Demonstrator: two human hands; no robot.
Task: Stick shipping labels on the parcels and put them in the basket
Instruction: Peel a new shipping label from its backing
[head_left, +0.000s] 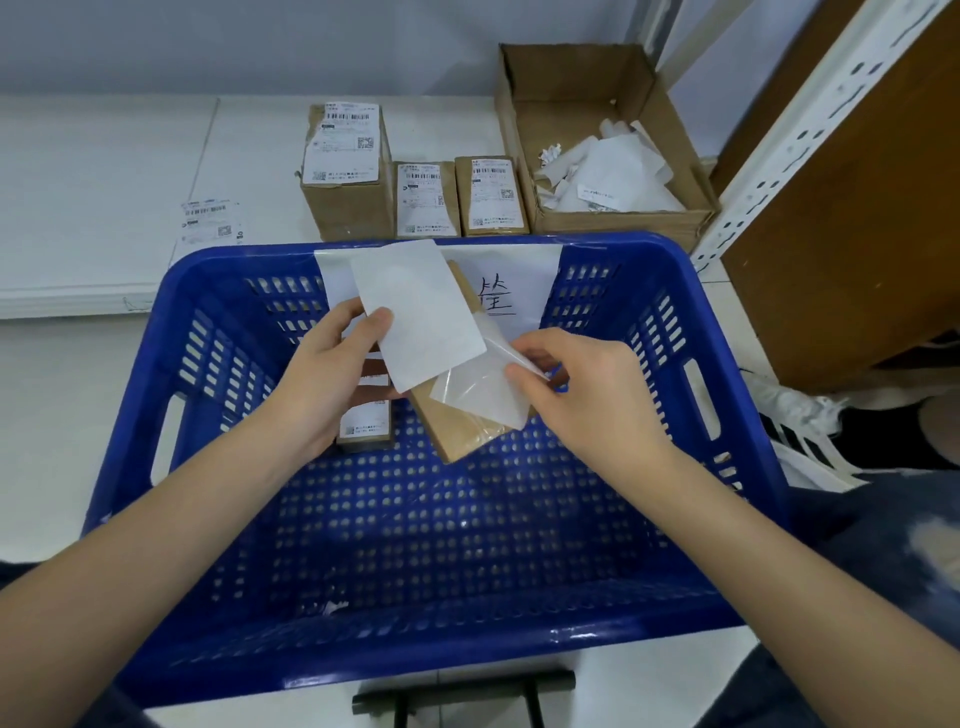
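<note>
White tabletop carries three labelled cardboard parcels (410, 182) and an open carton of crumpled backing paper (602, 176), with a perforated blue plastic basket (363, 649) in front. Above the basket, the left hand (332, 384) pinches a matte white shipping label (415, 312) while the right hand (576, 395) pinches its glossy translucent backing (478, 389), both over a flat brown parcel (467, 431) whose support is hidden. Peeling looks under way; next the label wants pressing flat on the parcel.

White label (421, 306) half-peeled over brown parcel (462, 431), above blue basket (675, 525)
</note>
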